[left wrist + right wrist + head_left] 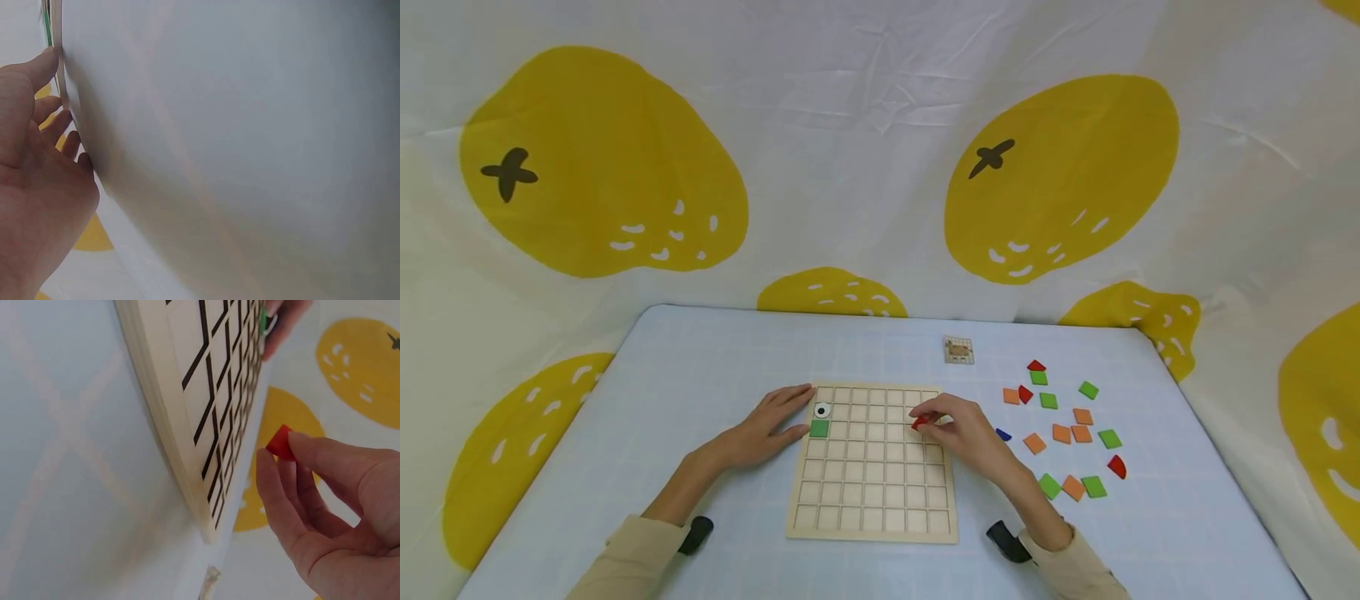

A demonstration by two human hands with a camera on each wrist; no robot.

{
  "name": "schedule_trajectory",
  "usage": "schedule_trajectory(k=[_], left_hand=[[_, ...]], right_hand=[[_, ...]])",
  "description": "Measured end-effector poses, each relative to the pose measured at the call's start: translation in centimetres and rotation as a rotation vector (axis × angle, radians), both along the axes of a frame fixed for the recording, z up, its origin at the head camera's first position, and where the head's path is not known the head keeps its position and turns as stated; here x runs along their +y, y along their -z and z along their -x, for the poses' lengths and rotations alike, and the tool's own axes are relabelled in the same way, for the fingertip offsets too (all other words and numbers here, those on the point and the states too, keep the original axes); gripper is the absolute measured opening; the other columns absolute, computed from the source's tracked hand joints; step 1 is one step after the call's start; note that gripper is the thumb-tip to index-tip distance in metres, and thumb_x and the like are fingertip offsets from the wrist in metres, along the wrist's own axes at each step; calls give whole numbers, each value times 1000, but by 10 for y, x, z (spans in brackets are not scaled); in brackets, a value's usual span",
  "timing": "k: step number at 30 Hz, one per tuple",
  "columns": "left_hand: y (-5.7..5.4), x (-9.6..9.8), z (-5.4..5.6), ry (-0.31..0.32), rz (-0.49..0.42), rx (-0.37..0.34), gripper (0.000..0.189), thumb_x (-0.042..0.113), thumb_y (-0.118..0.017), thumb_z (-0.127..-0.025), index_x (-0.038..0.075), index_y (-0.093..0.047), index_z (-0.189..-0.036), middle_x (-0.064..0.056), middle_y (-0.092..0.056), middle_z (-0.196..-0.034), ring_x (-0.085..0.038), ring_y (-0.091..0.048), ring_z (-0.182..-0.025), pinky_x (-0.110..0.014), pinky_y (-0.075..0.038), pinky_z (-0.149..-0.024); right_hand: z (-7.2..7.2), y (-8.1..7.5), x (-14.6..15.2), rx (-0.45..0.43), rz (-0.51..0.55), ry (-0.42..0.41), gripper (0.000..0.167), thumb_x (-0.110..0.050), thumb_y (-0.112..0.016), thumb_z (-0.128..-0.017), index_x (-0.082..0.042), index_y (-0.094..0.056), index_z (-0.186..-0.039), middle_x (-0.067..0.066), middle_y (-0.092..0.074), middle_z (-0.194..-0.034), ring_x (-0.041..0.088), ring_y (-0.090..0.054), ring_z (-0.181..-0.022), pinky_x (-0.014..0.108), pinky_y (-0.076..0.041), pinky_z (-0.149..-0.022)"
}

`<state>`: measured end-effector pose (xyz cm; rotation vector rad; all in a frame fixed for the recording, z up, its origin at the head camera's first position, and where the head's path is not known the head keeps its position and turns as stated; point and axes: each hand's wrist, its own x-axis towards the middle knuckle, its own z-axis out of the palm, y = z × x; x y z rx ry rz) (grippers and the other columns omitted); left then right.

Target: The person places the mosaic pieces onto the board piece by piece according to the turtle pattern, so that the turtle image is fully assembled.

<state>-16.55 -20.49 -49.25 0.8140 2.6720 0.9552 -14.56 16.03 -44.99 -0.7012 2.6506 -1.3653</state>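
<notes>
A wooden grid board lies on the table, with a round black-and-white eye piece and a green square tile in cells at its upper left. Between thumb and fingertips my right hand pinches a small red tile, held over the board's upper right part. My left hand rests at the board's left edge with fingers extended, touching it. In the left wrist view the left hand's fingers lie along the board's side.
Loose tiles lie right of the board: several orange squares, several green squares, red pieces and a partly hidden blue piece. Behind the board lies a small picture card. A lemon-patterned cloth hangs behind the table.
</notes>
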Motion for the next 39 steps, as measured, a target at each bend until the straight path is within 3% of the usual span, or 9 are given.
schedule_trajectory(k=[8,16,39], left_hand=[[0,0,1,6,2,-4,65,25,-60,-106,1,-33,-160,-19,-29,-165,-44,-23,-151,-64,-24,-118],[1,0,2,7,-2,-4,65,26,-59,-106,2,-32,-160,-19,-29,-165,-43,-22,-151,-64,-24,-118],[-2,1,0,-11,11,-32,65,29,-58,-107,5,-32,-161,-16,-29,-166,-42,-22,-151,-64,-24,-118]], right_hand=[[9,-2,-21,-17,25,-9,24,1,-74,-92,2,-71,-117,10,-71,-106,23,-65,-95,27,-59,-81],[21,-2,-42,-20,61,-3,16,2,-73,-93,2,-71,-109,9,-72,-100,22,-67,-92,27,-59,-79],[40,4,-86,-7,45,-63,19,2,-71,-95,4,-73,-113,13,-71,-106,27,-68,-97,31,-58,-83]])
